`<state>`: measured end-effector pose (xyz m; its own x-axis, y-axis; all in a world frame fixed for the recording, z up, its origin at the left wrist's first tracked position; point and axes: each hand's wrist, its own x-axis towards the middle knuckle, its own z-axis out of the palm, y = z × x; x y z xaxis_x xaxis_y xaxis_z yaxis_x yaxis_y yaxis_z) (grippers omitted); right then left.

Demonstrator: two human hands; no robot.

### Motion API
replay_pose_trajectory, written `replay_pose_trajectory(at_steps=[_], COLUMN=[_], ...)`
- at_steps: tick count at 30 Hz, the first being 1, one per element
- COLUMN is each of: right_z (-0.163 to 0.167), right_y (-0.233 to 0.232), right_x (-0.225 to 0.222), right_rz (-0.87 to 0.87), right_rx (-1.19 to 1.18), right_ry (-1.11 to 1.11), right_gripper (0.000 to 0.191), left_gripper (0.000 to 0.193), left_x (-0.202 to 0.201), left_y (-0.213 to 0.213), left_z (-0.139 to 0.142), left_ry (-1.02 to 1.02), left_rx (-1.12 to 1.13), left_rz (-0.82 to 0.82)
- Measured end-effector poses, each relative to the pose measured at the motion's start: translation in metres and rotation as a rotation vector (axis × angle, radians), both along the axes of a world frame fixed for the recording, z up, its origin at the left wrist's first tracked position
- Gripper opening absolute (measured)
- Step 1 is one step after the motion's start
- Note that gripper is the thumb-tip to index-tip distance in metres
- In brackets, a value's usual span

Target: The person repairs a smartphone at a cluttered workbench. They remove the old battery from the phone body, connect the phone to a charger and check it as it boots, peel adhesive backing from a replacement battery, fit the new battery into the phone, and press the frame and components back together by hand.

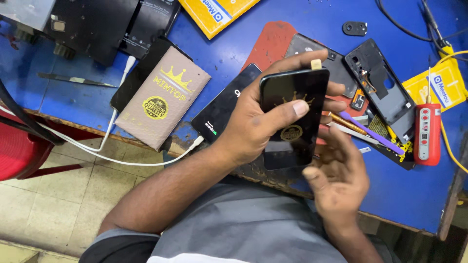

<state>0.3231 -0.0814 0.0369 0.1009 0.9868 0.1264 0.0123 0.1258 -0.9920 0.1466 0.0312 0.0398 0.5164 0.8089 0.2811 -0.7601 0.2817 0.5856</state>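
Observation:
My left hand (258, 119) grips a glossy black phone screen panel (292, 117) with a gold crown mark and a small yellow tab at its top; the thumb lies across its face. My right hand (339, 173) hovers just below and right of the panel, fingers apart, thumb near its lower edge, holding nothing. A beige sleeve-like package with a gold crown (163, 97) lies on the blue workbench (312, 29) to the left.
A black phone (222, 107) on a white cable lies beside my left wrist. A stripped phone frame (380, 85), purple pry tool (373, 132), brass-tipped tool (346, 122), red tester (427, 134) and yellow packets (446, 85) sit at the right. Metal tweezers (75, 80) lie far left.

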Motion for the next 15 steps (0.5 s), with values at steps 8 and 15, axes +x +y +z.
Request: replay_pose_trajectory(at_steps=[8, 15], right_z=[-0.015, -0.012], right_y=[0.004, 0.000], right_x=[0.010, 0.011], right_rz=[0.035, 0.012], right_rx=[-0.246, -0.286], right_ry=[0.102, 0.065], right_gripper=[0.052, 0.054], left_gripper=[0.049, 0.052], left_x=[-0.004, -0.005], left_y=[-0.001, 0.002], left_z=[0.007, 0.007], left_ry=[0.034, 0.077], left_rx=[-0.084, -0.060], left_rz=[0.011, 0.074])
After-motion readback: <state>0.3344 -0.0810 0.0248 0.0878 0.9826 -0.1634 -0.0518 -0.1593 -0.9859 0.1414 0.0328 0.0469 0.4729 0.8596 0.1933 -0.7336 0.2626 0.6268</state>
